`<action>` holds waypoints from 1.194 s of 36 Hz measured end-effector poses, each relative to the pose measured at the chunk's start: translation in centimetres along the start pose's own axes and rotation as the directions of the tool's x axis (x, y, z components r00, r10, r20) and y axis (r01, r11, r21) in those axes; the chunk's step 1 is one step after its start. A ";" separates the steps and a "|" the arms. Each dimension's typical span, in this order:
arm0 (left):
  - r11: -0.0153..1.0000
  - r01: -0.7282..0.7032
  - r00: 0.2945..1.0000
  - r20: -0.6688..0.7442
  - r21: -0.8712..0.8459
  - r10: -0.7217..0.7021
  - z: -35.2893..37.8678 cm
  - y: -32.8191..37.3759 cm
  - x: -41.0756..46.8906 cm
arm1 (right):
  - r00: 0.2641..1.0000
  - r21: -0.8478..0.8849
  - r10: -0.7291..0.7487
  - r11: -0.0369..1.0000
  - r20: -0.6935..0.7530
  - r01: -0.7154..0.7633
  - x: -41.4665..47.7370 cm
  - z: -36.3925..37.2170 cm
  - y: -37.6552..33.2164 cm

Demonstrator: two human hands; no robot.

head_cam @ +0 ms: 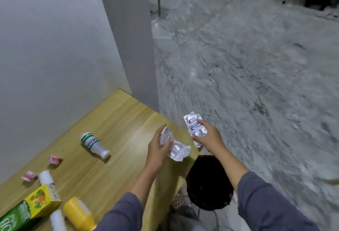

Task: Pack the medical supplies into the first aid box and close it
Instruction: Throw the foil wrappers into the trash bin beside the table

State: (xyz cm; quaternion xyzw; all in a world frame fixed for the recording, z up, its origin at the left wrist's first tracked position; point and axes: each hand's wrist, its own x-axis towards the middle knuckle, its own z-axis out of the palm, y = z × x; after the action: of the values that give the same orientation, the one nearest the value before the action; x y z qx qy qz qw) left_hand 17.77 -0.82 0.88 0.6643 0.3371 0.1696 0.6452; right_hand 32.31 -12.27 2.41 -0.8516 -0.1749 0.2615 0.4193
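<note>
Blister packs of silver foil sit one in each of the hands, both arms stretched forward past the desk (113,120) edge. Her left hand (159,150) pinches a crumpled strip (178,151); the right hand (209,135) grips a blue-printed strip (192,126) upright. Left of them lies a white bottle (94,144).

The person wore a long-sleeved top of soft, matte, slate-grey fabric with a faint bluish cast. The left sleeve (121,212) was pushed up and ended partway along the forearm, bunching in loose folds at its edge. The right sleeve (264,201) did the same, its cuff slack and creased. Below both cuffs the forearms were bare. The left hand (158,151) and right hand (209,137) wore no gloves, rings or watch.
</note>
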 end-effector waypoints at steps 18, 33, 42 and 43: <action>0.925 0.025 0.870 0.448 0.378 -0.206 23.3 -10.5 3.2 | 0.859 0.176 0.497 0.863 -0.123 -0.474 -2.3 -6.8 24.9; 0.705 0.095 0.766 0.401 0.703 -0.502 22.3 -27.0 7.0 | 0.846 -0.018 0.529 0.848 0.072 -0.529 2.8 1.8 36.0; 0.656 -0.081 0.718 0.501 0.750 -0.484 23.3 -26.7 7.8 | 0.870 -0.135 0.481 0.874 0.108 -0.467 2.9 1.6 36.5; 0.651 -0.114 0.730 0.508 0.750 -0.457 23.4 -26.2 7.8 | 0.875 -0.146 0.474 0.876 0.095 -0.459 3.0 1.3 36.7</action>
State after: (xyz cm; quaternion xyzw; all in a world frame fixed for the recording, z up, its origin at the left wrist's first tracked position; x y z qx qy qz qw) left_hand 32.80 -14.55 -28.83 0.8426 0.1916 -0.2950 0.4078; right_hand 36.85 -31.48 -28.69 -0.8737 -0.0059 0.3978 0.2800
